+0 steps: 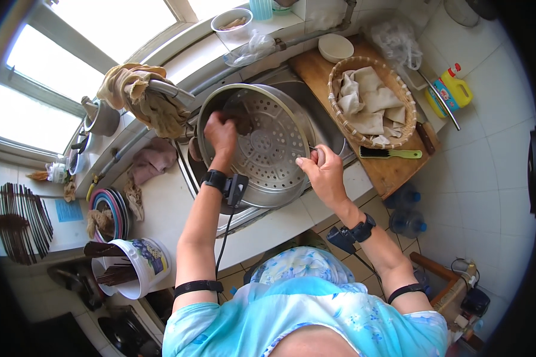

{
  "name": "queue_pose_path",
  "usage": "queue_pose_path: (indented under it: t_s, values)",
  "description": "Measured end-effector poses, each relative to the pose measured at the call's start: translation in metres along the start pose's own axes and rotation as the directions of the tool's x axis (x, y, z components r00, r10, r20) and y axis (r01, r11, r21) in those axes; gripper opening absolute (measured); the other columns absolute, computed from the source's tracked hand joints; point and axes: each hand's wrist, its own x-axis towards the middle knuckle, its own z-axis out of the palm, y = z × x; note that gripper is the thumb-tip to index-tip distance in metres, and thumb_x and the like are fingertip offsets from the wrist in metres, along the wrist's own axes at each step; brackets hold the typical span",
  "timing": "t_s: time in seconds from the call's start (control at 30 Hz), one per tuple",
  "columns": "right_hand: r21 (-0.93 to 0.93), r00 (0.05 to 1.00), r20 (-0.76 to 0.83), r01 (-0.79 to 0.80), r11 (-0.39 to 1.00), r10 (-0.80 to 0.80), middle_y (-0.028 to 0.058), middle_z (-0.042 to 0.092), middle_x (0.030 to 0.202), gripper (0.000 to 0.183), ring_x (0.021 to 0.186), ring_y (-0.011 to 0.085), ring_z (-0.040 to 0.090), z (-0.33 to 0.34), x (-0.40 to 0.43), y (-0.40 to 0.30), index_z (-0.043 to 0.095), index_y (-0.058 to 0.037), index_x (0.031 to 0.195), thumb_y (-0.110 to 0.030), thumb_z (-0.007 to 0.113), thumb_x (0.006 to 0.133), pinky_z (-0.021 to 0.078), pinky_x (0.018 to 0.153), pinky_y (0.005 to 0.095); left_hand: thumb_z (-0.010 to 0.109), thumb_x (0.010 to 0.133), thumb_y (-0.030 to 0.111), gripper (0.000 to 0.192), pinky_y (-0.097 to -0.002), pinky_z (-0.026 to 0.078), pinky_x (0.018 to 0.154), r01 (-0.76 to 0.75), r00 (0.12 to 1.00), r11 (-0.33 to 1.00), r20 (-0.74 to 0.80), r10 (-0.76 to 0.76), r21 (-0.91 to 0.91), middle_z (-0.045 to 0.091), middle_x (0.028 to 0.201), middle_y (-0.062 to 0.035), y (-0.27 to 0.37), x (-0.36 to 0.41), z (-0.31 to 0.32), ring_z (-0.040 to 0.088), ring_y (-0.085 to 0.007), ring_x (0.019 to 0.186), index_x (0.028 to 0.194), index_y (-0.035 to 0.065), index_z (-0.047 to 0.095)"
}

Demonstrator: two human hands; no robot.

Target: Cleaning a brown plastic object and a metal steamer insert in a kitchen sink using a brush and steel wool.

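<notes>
A large metal steamer pot (272,178) with a perforated bottom is tilted over the sink (325,122). Inside its rim, my left hand (221,134) is against a dark brown, blurred thing (240,118), perhaps a scrubber. Motion blur hides the fingertips, but the hand looks closed around it. My right hand (324,172) grips the side handle (321,156) on the pot's near right. The opposite handle (194,149) shows beside my left wrist.
A wooden board (384,183) on the right bears a cloth-filled wicker basket (330,100), a green-handled brush (404,154) and a knife (425,137). Cloths (138,89) drape the faucet. On the left are stacked basins (120,214) and a white bucket (154,263). A yellow bottle (462,92) stands far right.
</notes>
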Motion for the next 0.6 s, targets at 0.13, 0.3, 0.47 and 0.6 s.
queue_pose_path:
  t_s: [0.13,0.3,0.47,0.6]
  values:
    - [-0.016,0.999,0.031,-0.044,0.999,0.044,0.0012,0.037,0.057,0.028,0.056,0.0085,0.032,-0.001,0.001,-0.003,0.041,0.0012,0.069,-0.006,0.067,0.075,0.0346,0.049,0.0258,0.074,0.069,0.019,0.025,-0.0361,0.052,0.069,0.188,0.979,0.959,0.122,-0.164,-0.214,0.069,0.079,-0.0129,-0.007,0.002,0.006,0.066,-0.0253,0.072,0.087,0.0025,0.069]
    - [-0.101,0.999,-0.018,0.031,0.994,-0.033,0.0014,0.038,0.056,0.020,0.055,0.0079,0.033,0.005,0.005,-0.012,0.043,0.0023,0.070,-0.002,0.063,0.073,0.0349,0.047,0.0252,0.065,0.064,-0.010,0.019,-0.0312,0.052,0.064,-0.326,0.859,0.795,0.190,0.475,-0.511,0.058,0.084,-0.0123,0.075,-0.040,0.020,0.061,-0.0267,0.074,0.079,0.0018,0.066]
    - [-0.068,0.998,-0.032,0.043,0.997,-0.045,0.0040,0.038,0.055,0.019,0.053,0.0086,0.033,0.004,0.004,0.000,0.043,0.0029,0.071,0.001,0.062,0.072,0.0354,0.046,0.0264,0.067,0.063,-0.005,0.034,-0.0378,0.051,0.085,-0.748,0.508,0.569,0.256,0.822,-0.343,0.059,0.107,-0.0116,0.103,-0.068,0.005,0.055,-0.0346,0.107,0.095,0.0049,0.066]
    - [-0.123,0.991,-0.011,0.131,0.984,-0.133,0.0072,0.039,0.053,0.019,0.050,0.0122,0.032,0.006,0.004,-0.011,0.042,0.0027,0.069,0.001,0.061,0.072,0.0356,0.046,0.0286,0.065,0.062,-0.006,0.034,-0.0388,0.051,0.083,-0.789,0.504,0.565,0.273,0.820,-0.242,0.060,0.105,-0.0115,0.092,-0.042,0.000,0.057,-0.0339,0.102,0.095,0.0051,0.065]
